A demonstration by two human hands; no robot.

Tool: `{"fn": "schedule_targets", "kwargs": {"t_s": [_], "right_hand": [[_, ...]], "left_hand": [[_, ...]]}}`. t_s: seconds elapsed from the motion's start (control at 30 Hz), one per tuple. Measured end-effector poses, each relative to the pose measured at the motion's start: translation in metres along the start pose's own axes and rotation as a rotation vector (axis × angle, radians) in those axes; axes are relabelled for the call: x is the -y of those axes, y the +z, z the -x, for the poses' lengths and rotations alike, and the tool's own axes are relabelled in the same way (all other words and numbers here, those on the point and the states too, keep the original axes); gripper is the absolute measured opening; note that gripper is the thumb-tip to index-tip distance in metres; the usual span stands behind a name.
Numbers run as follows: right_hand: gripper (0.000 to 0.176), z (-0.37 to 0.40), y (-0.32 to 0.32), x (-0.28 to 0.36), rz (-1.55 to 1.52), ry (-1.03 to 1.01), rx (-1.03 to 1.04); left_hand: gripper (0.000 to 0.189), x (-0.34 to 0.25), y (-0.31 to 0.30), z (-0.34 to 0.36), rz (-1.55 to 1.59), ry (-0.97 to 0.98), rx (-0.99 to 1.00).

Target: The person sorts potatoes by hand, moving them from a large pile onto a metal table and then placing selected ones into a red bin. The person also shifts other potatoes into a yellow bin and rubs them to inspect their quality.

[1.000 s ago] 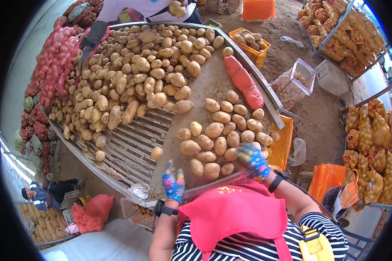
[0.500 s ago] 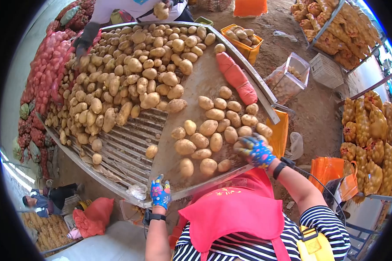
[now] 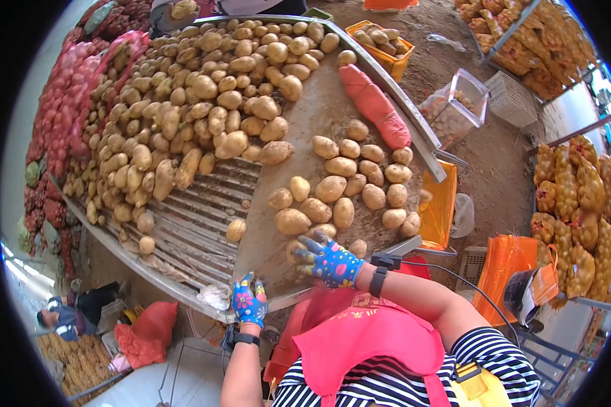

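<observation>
My right hand point(image 3: 331, 261), in a blue flowered glove with grey fingertips, reaches over the near potatoes on the sorting table point(image 3: 299, 183). Its fingers are spread, palm down, over potatoes at the near edge, partly hiding them. My left hand point(image 3: 250, 300), gloved alike, rests on the table's near metal rim beside a scrap of clear plastic point(image 3: 214, 298), fingers apart and holding nothing. A group of loose potatoes point(image 3: 330, 189) lies on the smooth right part. The large potato pile point(image 3: 190, 102) covers the far left, partly over metal slats point(image 3: 200, 217). One potato point(image 3: 236, 230) sits by the slats' right edge.
A rolled red bag point(image 3: 375, 106) lies along the right rim. Beyond are a yellow crate of potatoes point(image 3: 380, 51), a clear bin point(image 3: 458, 105) and an orange bag point(image 3: 439, 207) at the outlet. Another person's hand point(image 3: 184, 9) holds a potato at the far edge. Someone sits lower left.
My right hand has moved left from the outlet side to the near potatoes. A potato shows at the orange bag. The other person's hand has shifted left. My left hand stays on the rim.
</observation>
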State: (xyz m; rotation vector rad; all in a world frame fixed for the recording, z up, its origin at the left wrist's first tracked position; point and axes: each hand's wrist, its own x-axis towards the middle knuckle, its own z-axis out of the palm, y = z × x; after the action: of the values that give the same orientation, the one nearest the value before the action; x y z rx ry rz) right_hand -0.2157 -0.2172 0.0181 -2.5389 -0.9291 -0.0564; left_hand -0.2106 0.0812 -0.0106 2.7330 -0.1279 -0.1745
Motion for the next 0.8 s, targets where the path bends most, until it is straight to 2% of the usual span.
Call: {"fn": "schedule_targets", "kwargs": {"t_s": [0.1, 0.23, 0.33, 0.43, 0.5, 0.53, 0.57, 0.63, 0.7, 0.8], "right_hand": [[0.052, 0.036, -0.021, -0.030, -0.086, 0.148, -0.027], [0.048, 0.106, -0.053, -0.068, 0.061, 0.406, -0.005], [0.041, 0.132, -0.061, -0.081, 0.138, 0.377, -0.199], [0.043, 0.084, -0.047, -0.080, -0.069, 0.247, -0.274], [0.049, 0.032, -0.030, -0.058, -0.154, 0.135, -0.210], [0.052, 0.007, -0.030, -0.039, -0.094, 0.091, -0.117], [0.054, -0.008, -0.008, -0.033, -0.198, -0.032, -0.181], [0.048, -0.036, 0.018, -0.018, -0.105, -0.124, -0.067], [0.040, -0.028, 0.014, -0.023, 0.018, -0.087, 0.103], [0.023, 0.010, 0.007, -0.043, -0.050, 0.005, 0.103]], "left_hand": [[0.033, -0.003, -0.003, 0.001, 0.005, -0.020, 0.037], [0.032, -0.012, -0.008, 0.001, -0.016, -0.035, 0.010], [0.030, -0.004, -0.001, 0.002, -0.004, -0.012, -0.038], [0.023, -0.002, 0.003, 0.002, -0.055, 0.006, -0.101], [0.021, 0.004, 0.006, 0.005, -0.056, 0.006, -0.091], [0.020, 0.002, 0.006, 0.006, -0.067, 0.029, -0.126], [0.021, 0.006, 0.008, 0.006, -0.096, 0.054, -0.123], [0.020, 0.006, 0.009, 0.004, -0.096, 0.090, -0.141], [0.017, 0.011, 0.013, 0.004, -0.104, 0.067, -0.150], [0.016, 0.015, 0.015, 0.005, -0.087, 0.051, -0.137]]}}
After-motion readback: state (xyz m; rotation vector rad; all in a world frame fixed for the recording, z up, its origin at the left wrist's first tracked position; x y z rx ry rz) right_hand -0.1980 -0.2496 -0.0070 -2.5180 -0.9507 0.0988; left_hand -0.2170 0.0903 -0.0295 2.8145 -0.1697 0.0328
